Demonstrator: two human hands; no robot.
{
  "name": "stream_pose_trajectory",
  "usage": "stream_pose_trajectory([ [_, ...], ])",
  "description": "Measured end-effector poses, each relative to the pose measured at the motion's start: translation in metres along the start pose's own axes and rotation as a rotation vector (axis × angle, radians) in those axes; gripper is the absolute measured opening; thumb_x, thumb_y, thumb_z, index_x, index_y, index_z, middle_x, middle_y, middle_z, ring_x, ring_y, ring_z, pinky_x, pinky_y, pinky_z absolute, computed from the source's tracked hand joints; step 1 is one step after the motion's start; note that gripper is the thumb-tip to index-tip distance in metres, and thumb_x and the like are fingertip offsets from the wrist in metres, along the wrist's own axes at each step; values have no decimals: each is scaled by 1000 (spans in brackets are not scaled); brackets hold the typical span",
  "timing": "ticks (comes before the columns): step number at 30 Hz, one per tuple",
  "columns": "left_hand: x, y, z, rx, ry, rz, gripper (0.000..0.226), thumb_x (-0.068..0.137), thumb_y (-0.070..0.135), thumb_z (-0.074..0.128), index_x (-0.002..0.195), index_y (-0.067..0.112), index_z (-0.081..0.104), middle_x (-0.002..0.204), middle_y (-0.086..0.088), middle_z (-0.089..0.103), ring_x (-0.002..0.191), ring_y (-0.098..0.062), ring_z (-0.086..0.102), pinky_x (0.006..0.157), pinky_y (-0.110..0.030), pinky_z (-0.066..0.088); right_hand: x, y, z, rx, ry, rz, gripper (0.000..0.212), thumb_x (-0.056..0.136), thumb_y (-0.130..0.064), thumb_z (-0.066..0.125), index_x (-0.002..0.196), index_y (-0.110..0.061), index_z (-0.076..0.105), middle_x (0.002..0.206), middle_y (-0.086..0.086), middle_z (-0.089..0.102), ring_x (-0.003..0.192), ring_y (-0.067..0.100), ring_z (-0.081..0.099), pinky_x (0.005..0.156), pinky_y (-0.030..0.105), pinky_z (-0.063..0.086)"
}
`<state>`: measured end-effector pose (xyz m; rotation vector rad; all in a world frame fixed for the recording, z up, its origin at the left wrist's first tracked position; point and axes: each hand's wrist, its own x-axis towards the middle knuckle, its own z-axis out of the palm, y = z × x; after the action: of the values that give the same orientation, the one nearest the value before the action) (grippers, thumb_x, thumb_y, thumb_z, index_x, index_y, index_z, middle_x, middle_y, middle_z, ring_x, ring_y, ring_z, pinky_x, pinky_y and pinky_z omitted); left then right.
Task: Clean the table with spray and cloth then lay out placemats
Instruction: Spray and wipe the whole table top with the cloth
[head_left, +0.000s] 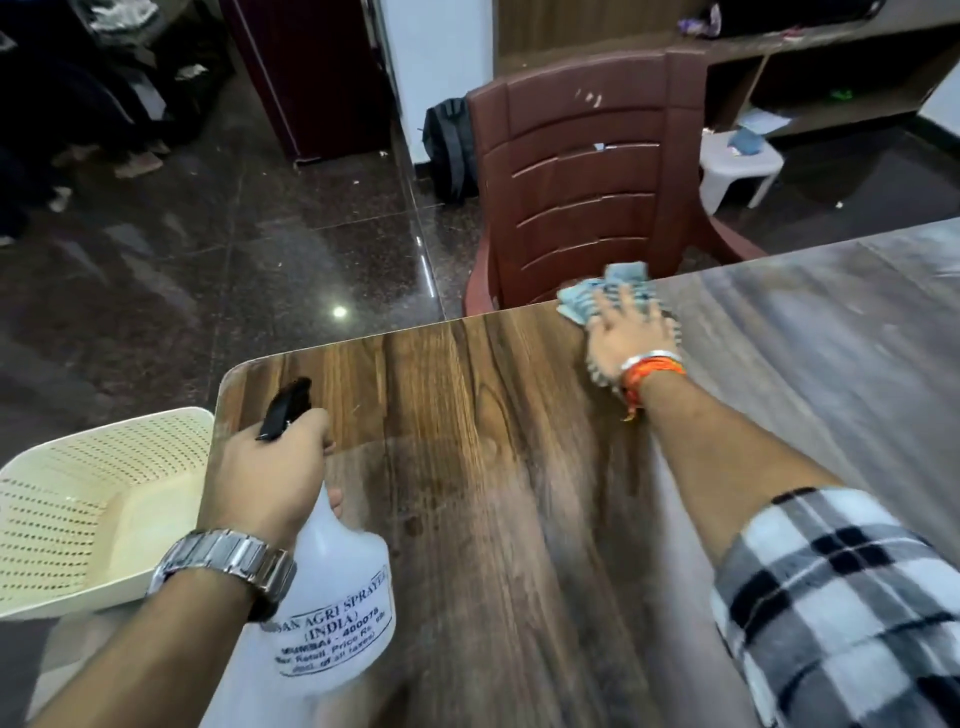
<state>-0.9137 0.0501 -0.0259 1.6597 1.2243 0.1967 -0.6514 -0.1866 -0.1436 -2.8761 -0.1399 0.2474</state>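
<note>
At the lower left of the frame, the left hand (265, 478) has its grip closed around the neck of the white spray bottle (332, 597). Near the far tabletop (493, 467) edge, the right hand (628, 332) lies flat, fingers spread, on the light blue cloth (587, 296).

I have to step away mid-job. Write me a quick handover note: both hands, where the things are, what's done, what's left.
Left hand: grip closed round the neck of the spray bottle, held over the near left part of the table.
Right hand: flat on the cloth, pressing it down at the far edge of the table, in front of the brown chair.
Done: wiping is under way.
Left: finish wiping, then lay out placemats; none are in view. The cream basket at the table's left looks empty.
</note>
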Motion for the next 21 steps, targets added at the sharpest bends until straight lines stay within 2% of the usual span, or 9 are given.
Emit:
stream_pose_trajectory([
  [4, -7, 4, 8, -34, -11, 16, 34, 61, 31, 58, 78, 6, 73, 70, -14, 73, 41, -28, 65, 69, -52, 62, -6, 16, -3, 21, -7, 158, 55, 95, -46, 21, 149, -41, 11, 160, -10, 1, 145, 34, 2, 116, 52, -1],
  [5, -8, 4, 9, -31, -10, 25, 31, 64, 31, 58, 76, 7, 74, 75, -12, 75, 43, -27, 66, 65, -46, 63, -7, 12, -3, 19, -7, 171, 55, 95, -47, 20, 149, -41, 10, 160, -11, 0, 145, 35, 2, 115, 53, -2],
  [7, -9, 2, 2, -35, -3, 40, 24, 70, 29, 60, 73, 9, 74, 77, -8, 78, 46, -25, 65, 58, -37, 60, -13, -6, 0, 22, -24, 164, 55, 95, -48, 19, 149, -41, 10, 160, -10, 0, 144, 37, 2, 115, 55, -2],
  [9, -5, -3, -6, -58, -14, 32, 17, 74, 24, 62, 70, 12, 74, 75, -4, 78, 53, -21, 64, 54, -36, 60, -24, -34, 7, 4, -23, 109, 54, 96, -49, 18, 149, -41, 12, 160, -8, 2, 144, 38, 3, 115, 55, -1],
  [11, -2, -6, -16, -58, -7, 30, 14, 77, 21, 62, 72, 13, 73, 72, -2, 78, 54, -21, 63, 53, -35, 58, -39, -73, 19, -2, -2, 14, 53, 97, -49, 20, 149, -41, 14, 160, -7, 5, 144, 37, 5, 115, 54, 1],
  [15, 3, -13, -43, -36, 24, 37, 17, 73, 25, 59, 68, 13, 71, 68, -3, 76, 40, -23, 60, 68, -46, 62, -85, -180, 59, -13, -25, -270, 53, 96, -46, 27, 148, -40, 20, 160, -6, 8, 144, 38, 7, 115, 56, 2],
  [17, 4, -19, -58, -31, 49, 36, 20, 73, 26, 60, 70, 12, 73, 65, 0, 76, 44, -24, 63, 69, -49, 63, -118, -237, 78, -10, -79, -437, 54, 95, -44, 29, 148, -41, 19, 160, -6, 6, 144, 38, 5, 114, 56, 0],
  [19, 4, -24, -74, -16, 80, 30, 23, 77, 29, 62, 71, 10, 75, 67, 2, 77, 51, -26, 67, 68, -45, 63, -149, -289, 93, -14, -154, -604, 56, 94, -44, 32, 147, -43, 17, 160, -8, 2, 144, 37, 2, 114, 57, -3],
  [21, 4, -29, -87, -20, 97, 32, 22, 82, 28, 62, 72, 11, 73, 71, 0, 78, 45, -24, 63, 60, -34, 59, -168, -324, 100, -72, -207, -737, 54, 95, -43, 34, 147, -41, 20, 160, -9, 0, 145, 35, -1, 114, 57, -1],
])
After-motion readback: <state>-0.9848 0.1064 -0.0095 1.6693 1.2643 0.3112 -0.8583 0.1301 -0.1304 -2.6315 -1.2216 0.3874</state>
